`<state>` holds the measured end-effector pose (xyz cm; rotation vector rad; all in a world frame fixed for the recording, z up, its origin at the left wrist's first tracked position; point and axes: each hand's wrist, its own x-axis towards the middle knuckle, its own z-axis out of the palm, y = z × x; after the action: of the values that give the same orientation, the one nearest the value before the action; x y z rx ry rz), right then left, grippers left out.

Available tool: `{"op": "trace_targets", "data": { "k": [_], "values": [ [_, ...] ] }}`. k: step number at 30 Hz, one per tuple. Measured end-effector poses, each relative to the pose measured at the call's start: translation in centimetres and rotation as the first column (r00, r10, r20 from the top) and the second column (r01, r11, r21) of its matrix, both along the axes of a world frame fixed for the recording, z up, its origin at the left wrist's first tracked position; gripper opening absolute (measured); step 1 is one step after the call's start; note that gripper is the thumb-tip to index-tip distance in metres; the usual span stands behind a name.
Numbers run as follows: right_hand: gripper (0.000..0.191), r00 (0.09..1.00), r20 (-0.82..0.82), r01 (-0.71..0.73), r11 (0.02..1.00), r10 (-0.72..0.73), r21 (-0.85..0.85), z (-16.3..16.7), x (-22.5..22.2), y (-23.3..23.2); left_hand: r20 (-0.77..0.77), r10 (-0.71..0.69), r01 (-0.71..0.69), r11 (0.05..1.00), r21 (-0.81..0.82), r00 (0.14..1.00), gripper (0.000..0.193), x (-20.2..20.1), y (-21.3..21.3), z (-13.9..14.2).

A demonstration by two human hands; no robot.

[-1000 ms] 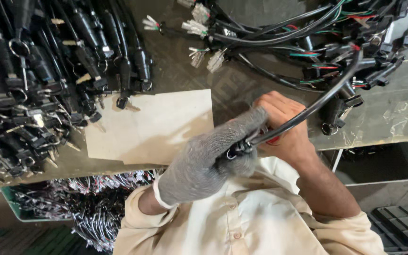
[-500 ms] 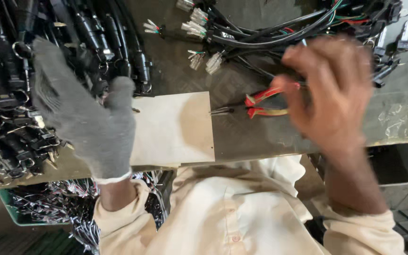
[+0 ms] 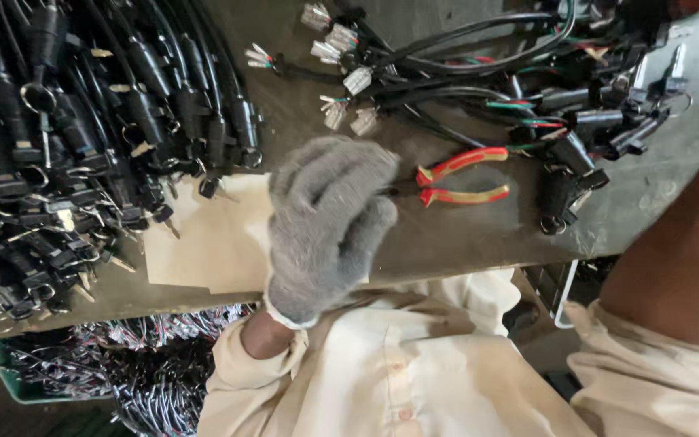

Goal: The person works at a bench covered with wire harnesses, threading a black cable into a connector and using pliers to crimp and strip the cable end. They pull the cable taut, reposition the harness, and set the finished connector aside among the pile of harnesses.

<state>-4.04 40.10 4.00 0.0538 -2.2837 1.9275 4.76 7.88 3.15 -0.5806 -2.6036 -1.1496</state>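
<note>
Left hand in a grey knit glove (image 3: pixel 329 222) hovers half-curled, holding nothing, beside the red-and-yellow-handled pliers (image 3: pixel 459 182) lying on the bench (image 3: pixel 463 235). They look stiff and weighty; grab the rubbery handles. Right hand's grip? Can't tell.

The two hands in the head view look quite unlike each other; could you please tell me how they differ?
The left hand wears a grey knit glove, while the right arm shows bare skin. The left hand hovers low over the workbench, next to the red-handled pliers; the right arm reaches up out of the picture, its hand out of view. The left hand is fully visible. Both arms wear cream sleeves.
</note>
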Motion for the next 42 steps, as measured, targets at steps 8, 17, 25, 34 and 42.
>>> {"op": "trace_targets", "data": {
  "k": [8, 17, 25, 34, 42],
  "values": [
    [0.023, 0.972, -0.018, -0.142, 0.524, 0.234, -0.84, 0.5, 8.6, -8.5, 0.231, -0.327, 0.164, 0.833, 0.528, 0.916, 0.063, -0.8, 5.1, 0.3],
    [0.024, 0.925, -0.162, -0.364, 0.68, 0.343, -0.637, -0.5, 10.8, -10.9, 0.411, -0.441, -0.083, 0.594, 0.8, 0.798, 0.024, -0.7, 3.9, -3.2],
    [0.017, 0.944, -0.142, -0.261, 0.937, 0.298, 0.231, 3.6, 11.7, -11.5, 0.47, -0.72, -0.197, 0.434, 0.879, 0.511, 0.035, -0.5, 3.1, -1.2],
    [0.019, 0.872, -0.212, -0.26, 0.783, 0.441, 0.565, -1.6, 11.3, -11.7, 0.292, -0.667, -0.185, 0.229, 0.956, 0.686, 0.028, 1.2, 1.6, 1.8],
    [0.053, 0.961, -0.072, -0.253, 0.956, 0.266, 0.145, 5.9, 9.8, -10.5, 0.296, -0.551, 0.089, 0.566, 0.82, 0.78, 0.03, 3.0, 4.8, 0.2]
  ]
}}
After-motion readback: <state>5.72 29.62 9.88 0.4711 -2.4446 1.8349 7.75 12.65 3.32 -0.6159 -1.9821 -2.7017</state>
